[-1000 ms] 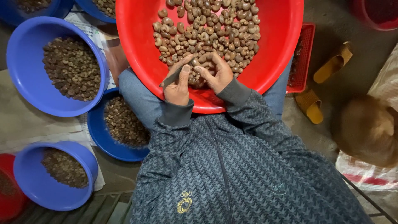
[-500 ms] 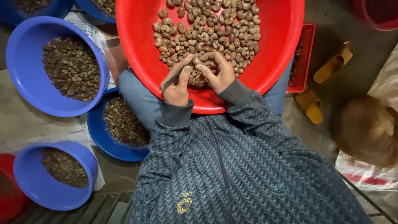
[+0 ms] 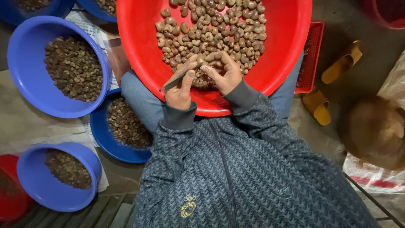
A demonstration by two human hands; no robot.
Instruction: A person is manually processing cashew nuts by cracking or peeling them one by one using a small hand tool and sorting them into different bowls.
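A large red basin [image 3: 139, 63] is seen resting on the lap, upper centre of the frame, filled with pale cashew nuts [image 3: 211, 29]. Both hands are positioned over the near edge of the heap. A thin dark metal tool [image 3: 173, 83] is gripped by the left hand [image 3: 180, 88]; a single nut [image 3: 201, 62] is pinched by the right hand [image 3: 222, 72]. The hands are nearly touching. At left, three blue bowls [image 3: 25, 84] of dark shell pieces [image 3: 74, 67] are noted. Yellow sandals [image 3: 341, 63] are seen at right.
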